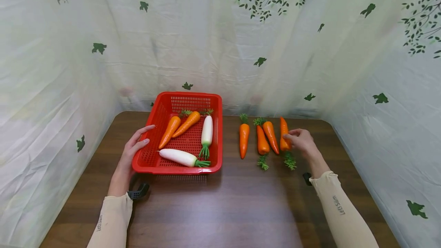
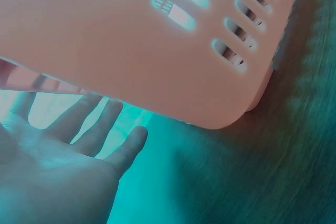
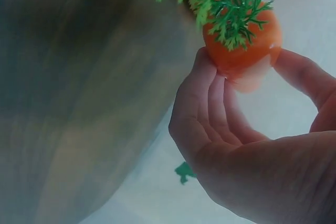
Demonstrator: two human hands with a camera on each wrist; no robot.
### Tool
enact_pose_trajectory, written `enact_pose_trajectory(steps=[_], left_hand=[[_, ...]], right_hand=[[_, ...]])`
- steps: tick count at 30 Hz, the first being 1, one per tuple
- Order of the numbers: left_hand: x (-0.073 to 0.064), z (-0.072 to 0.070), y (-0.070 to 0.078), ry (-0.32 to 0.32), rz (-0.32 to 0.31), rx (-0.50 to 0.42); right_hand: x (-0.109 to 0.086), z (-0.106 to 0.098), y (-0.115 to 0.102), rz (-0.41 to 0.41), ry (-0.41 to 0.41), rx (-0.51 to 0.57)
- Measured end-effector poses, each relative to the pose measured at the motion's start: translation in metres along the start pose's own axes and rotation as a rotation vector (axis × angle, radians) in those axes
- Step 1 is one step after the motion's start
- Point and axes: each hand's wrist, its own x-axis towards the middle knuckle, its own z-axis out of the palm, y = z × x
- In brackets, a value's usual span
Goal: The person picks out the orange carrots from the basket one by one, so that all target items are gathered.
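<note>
My right hand (image 1: 302, 141) pinches the rightmost carrot (image 1: 284, 131) near its leafy end, which points toward me. In the right wrist view, thumb and fingertips (image 3: 202, 72) touch opposite sides of this orange carrot (image 3: 247, 56) below its green leaves. At the left, my left hand (image 1: 132, 150) rests with spread, fairly straight fingers on the rim of a red plastic basket (image 1: 220, 137). Its fingers (image 2: 126, 150) show beneath the basket's slotted wall (image 2: 131, 72) in the left wrist view; the thumb is hidden there. Inside the basket lie two carrots (image 1: 170, 131) and two white radishes (image 1: 206, 131).
Three more carrots (image 1: 244, 141) lie on the dark wooden table (image 1: 213, 217) between the basket and my right hand. Two of them, an orange pair (image 1: 270, 137), sit close together. A leaf-patterned white curtain (image 1: 206, 41) encloses the table's back and sides.
</note>
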Motion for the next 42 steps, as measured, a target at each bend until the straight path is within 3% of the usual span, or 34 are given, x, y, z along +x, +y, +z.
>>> enact_pose_trajectory(steps=[12,22,31,42], left_hand=[[-0.001,0.002,0.000,-0.003,-0.010,-0.014],[0.000,0.003,0.000,-0.005,-0.022,-0.008],[-0.001,0.003,0.001,-0.003,-0.026,-0.013],[0.000,0.001,0.001,0.013,-0.020,0.003]], right_hand=[[0.008,0.004,0.019,0.031,0.004,-0.058],[0.004,0.005,0.018,0.038,0.016,-0.107],[0.001,0.006,-0.002,-0.071,0.158,-0.121],[-0.002,0.023,-0.051,-0.106,0.120,-0.023]])
